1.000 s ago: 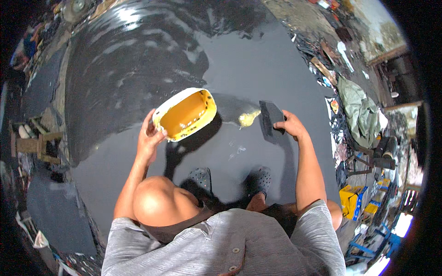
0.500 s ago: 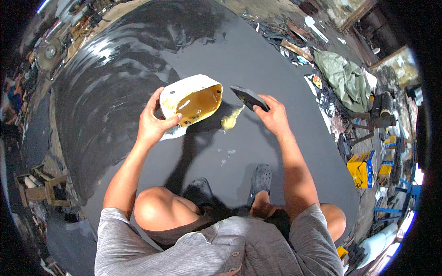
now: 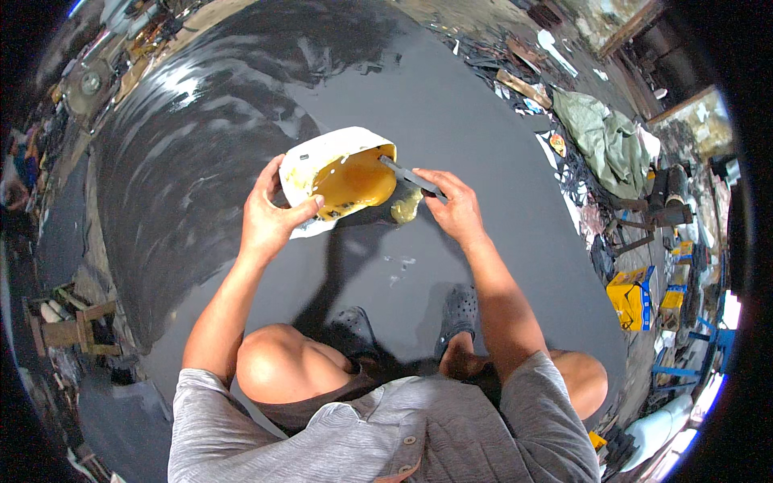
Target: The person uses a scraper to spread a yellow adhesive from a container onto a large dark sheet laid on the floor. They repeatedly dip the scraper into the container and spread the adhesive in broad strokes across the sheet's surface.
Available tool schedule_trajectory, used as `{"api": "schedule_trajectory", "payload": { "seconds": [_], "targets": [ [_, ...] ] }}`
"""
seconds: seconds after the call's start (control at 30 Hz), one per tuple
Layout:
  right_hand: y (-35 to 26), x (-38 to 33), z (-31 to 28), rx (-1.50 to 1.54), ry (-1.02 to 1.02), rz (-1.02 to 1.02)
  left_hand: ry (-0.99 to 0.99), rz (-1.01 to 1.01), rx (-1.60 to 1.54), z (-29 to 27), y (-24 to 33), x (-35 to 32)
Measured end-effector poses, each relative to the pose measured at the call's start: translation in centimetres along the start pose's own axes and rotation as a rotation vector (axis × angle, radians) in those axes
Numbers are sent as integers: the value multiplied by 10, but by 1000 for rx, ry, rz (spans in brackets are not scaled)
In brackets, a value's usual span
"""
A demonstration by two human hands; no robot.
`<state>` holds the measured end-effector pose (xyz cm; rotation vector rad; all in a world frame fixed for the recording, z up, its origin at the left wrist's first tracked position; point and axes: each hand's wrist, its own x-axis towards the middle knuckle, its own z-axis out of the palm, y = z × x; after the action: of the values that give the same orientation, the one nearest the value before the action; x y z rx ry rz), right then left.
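Grey sheet [image 3: 499, 145] spreads wide beneath us, glossy and wet at our left, matt at our right, with scrap and a green cloth [image 3: 600, 133] crowding the floor beyond its right edge. We crouch on it in dark clogs [image 3: 460, 310]. Our left hand [image 3: 266, 221] clamps the rim of a white tub [image 3: 322, 157] tipped on its side, yellow paste inside. Our right hand [image 3: 455, 209] is closed around a scraper [image 3: 407, 175] whose blade reaches into the tub's mouth. A yellow blob [image 3: 405, 207] lies just below, between our hands.

scraper [image 3: 411, 176] tip hidden in tub [image 3: 342, 181], bkgd clutter blurred
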<state>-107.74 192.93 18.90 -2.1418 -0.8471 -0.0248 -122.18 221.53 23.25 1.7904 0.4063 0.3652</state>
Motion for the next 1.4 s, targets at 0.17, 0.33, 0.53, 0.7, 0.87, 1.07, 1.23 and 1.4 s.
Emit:
{"api": "schedule_trajectory", "payload": {
  "seconds": [0.17,0.33,0.53,0.7,0.87,1.07,1.23,1.4],
  "targets": [
    [-6,8,15,9,3,-23,60,29,-23,-9,7,-9],
    [-14,13,32,47,5,-60,129,-48,-218,-9,15,-15],
    [-16,19,46,115,-34,-135,213,-151,-439,-10,14,-15],
    [-15,25,50,152,-83,-71,276,-246,-570,-15,6,-18],
    [-9,31,65,60,-288,-230,334,-238,-710,-31,-3,-27],
    [7,65,118,-80,-496,-108,583,-161,-641,-95,-20,-84],
    [-15,107,162,-87,-461,-160,808,-194,-413,-136,-50,-151],
    [-78,114,175,278,-553,-273,909,-221,-486,-145,-64,-177]
  ]
}}
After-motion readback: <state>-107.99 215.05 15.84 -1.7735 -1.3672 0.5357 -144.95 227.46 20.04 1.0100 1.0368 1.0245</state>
